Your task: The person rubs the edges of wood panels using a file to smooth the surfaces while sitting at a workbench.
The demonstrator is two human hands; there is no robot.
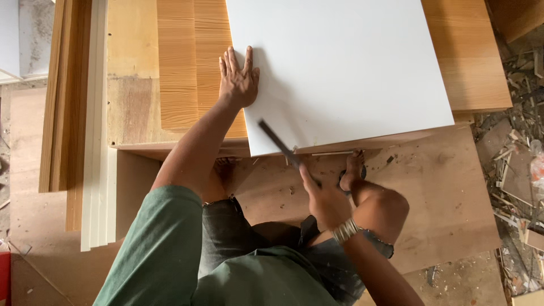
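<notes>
Left hand: I see it released, flat on the white panel's left edge.
Right hand: I see it grasping a dark file slanted against the panel's near edge.
White panel: lies on stacked wood-grain boards.
Floor board: sawdust-flecked, right.

You are in a woodworking workshop, working low on the floor. Around you lie flat boards: a large white panel rests on wood-grain boards, and these lie on a plywood sheet. At the left you see a stack of long cream and wood strips standing on edge. At the right side the ground is covered with offcuts and splinters, and sawdust lies on the plywood.
</notes>
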